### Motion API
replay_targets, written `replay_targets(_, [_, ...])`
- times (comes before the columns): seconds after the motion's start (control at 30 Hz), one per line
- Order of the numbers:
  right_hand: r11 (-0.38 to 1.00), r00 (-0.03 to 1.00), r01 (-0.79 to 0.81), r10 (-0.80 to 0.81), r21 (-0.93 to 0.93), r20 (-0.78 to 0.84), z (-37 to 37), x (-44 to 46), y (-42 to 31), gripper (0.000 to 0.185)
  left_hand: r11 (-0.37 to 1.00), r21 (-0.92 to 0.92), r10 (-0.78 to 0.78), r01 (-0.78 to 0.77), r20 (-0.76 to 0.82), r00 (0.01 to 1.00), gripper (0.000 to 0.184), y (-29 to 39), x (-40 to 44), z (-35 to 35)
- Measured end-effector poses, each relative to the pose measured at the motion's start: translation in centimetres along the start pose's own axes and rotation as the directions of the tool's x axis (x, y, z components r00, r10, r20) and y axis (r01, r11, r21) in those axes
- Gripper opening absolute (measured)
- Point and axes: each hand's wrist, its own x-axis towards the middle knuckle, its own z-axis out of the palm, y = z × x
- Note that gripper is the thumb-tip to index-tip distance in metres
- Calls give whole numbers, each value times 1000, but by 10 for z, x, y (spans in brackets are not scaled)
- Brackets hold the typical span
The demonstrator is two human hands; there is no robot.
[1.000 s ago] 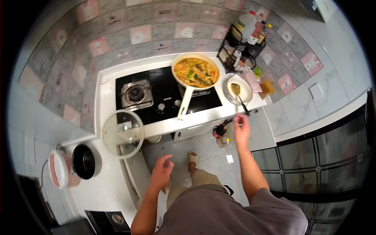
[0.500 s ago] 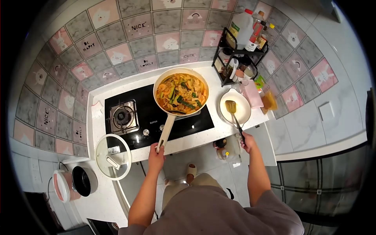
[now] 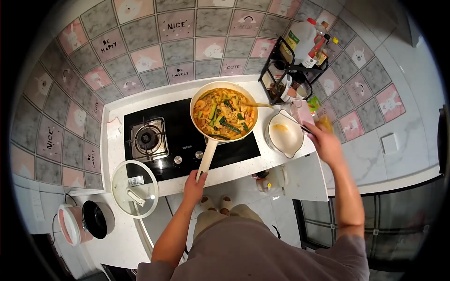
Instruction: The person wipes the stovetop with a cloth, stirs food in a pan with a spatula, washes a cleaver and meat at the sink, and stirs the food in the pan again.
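Note:
My left hand [image 3: 193, 188] is closed around the pale handle of a frying pan [image 3: 205, 161]. The pan sits over the right side of the black gas hob [image 3: 180, 136] and is full of a saucy stew [image 3: 224, 114] with green vegetable pieces. In my right hand [image 3: 325, 144] is the dark handle of a spatula [image 3: 260, 105], held over a white bowl-like pot [image 3: 287, 140]. The spatula's blade reaches the pan's right rim; whether it touches the food I cannot tell. A small yellowish smear shows inside the white pot.
A glass lid [image 3: 135, 189] lies at the counter's front left, near a black pot [image 3: 97, 219] and a pink-and-white container [image 3: 70, 225]. A black rack [image 3: 286, 70] of bottles stands back right, beside a pink box [image 3: 302, 111]. Below the counter, a cabinet door [image 3: 307, 180] stands open.
The spatula has left the white pot and swung up and left to the pan's right rim. My right hand has moved right and upward. My left hand still grips the pan handle.

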Motion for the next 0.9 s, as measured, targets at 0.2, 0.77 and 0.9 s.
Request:
replay_targets(0.2, [898,955,265,-194,-351,223,-36,69,-60,33,999,-46,-10,16,116,993,37,-6,7,-5])
replay_targets(0.77, [871,899,346,-202,-349,388,0,115,-77,31,958,-145,-178,248,378,909,33,26,33,-11])
replay_targets(0.9, [873,902,357,-231,-330,366,36,125,-49,33,925,-168,-252,342,404,879,31,40,28,-14])
